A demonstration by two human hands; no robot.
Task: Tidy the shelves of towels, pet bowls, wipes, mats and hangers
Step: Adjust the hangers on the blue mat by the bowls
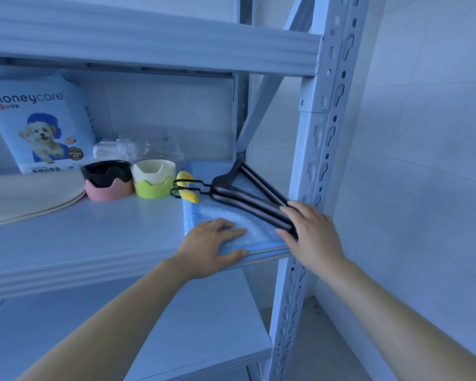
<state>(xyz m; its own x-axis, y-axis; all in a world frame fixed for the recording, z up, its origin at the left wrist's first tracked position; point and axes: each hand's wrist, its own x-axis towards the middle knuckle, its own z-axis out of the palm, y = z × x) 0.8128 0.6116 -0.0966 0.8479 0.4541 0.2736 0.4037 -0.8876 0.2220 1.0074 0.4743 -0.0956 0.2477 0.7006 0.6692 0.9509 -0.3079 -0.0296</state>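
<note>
Mid shelf [94,237], R end: blue dotted cloth [217,213] is laid folded, flat, its near edge flush w/ shelf lip, just L of the perforated upright post [319,133]. Towel or mat: cannot be told.

Black hangers [248,202], 2 seen stacked, are laid on top of the cloth. Hooks are pointed L, past the cloth's L edge; arms are spread toward near-R and far-R.

L hand [212,243] is pressed flat on the cloth's near-L corner, fingers [231,232] straight and together, thumb along the near edge. Nothing is gripped.

R hand [311,232] is placed at the hangers' near-R end. The bar ends are held between its fingers above and thumb below; fingers only slightly bent.

Yellow soft item [186,176] is lodged at the cloth's L edge, beneath the hooks.

L of it, side by side and touching: cream bowl [153,170] seated in green stand [153,189], then black bowl [106,171] seated in pink stand [107,192].

Behind the bowls a clear plastic pack [138,149] is seen, contents unclear. Far L, the "honeycare" pad pack [39,122] is stood upright. A beige round mat [25,199] is laid flat, near-L, cut by frame edge.

Upper shelf [149,45] and lower shelf [176,325] are partly in view.
</note>
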